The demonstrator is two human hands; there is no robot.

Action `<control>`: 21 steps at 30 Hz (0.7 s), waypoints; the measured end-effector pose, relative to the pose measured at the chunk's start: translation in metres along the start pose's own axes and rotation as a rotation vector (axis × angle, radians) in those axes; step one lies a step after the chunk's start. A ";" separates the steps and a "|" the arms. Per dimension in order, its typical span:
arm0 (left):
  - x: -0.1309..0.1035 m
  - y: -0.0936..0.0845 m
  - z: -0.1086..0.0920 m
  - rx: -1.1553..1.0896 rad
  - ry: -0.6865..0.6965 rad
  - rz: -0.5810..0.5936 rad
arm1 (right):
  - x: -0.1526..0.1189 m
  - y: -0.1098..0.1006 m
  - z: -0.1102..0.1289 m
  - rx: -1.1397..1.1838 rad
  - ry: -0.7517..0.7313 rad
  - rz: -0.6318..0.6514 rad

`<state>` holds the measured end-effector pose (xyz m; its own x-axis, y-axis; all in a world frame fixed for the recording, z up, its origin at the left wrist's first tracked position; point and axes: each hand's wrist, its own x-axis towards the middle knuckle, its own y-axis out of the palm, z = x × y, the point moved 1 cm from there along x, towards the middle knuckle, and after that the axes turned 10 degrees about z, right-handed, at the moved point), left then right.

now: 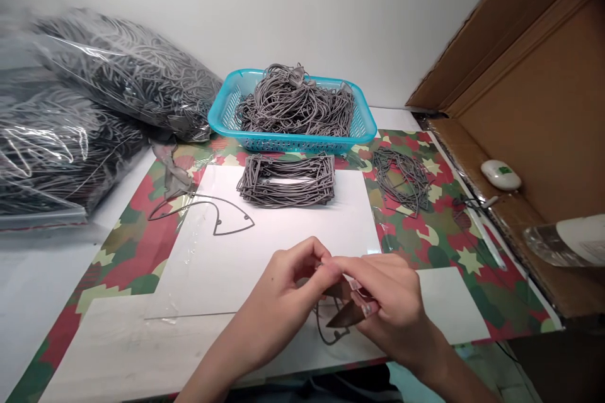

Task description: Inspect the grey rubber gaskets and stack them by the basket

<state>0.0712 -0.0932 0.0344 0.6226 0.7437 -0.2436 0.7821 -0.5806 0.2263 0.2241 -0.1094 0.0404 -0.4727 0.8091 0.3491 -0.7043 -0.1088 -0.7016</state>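
Over the front of the white sheet (pixel 278 245), my left hand (pixel 295 286) pinches part of a thin grey rubber ring (pixel 326 337), and its fingertips meet those of my right hand (pixel 387 296). A dark pointed blade-like tool (pixel 347 313) sticks out from my right hand's fingers. The ring hangs below both hands; the spot where they touch it is covered by the fingers. One loose grey ring (pixel 231 230) lies on the sheet's left part. Behind the hands is a neat rectangular stack of grey rings (pixel 288 195).
A blue basket (pixel 220 116) heaped with grey rings stands at the back. Filled clear bags (pixel 127 69) lie left. On the right are a ring pile (pixel 401 179), a white pen (pixel 491 245), a white oval object (pixel 501 175), a bottle (pixel 567 239) and a cardboard wall (pixel 534 88).
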 end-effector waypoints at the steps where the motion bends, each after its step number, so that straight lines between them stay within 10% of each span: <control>1: 0.001 0.001 -0.001 -0.024 -0.021 0.013 | 0.000 0.000 -0.001 -0.032 -0.030 -0.034; 13: 0.003 -0.012 0.015 -0.055 0.003 -0.166 | 0.000 0.002 -0.007 -0.246 -0.112 -0.079; 21: 0.000 -0.009 0.012 0.276 0.251 -0.276 | -0.001 0.007 -0.001 0.230 0.278 -0.194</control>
<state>0.0645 -0.0915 0.0211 0.3908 0.9204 -0.0155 0.9168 -0.3907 -0.0831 0.2203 -0.1110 0.0347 -0.1807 0.9492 0.2576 -0.8814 -0.0400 -0.4707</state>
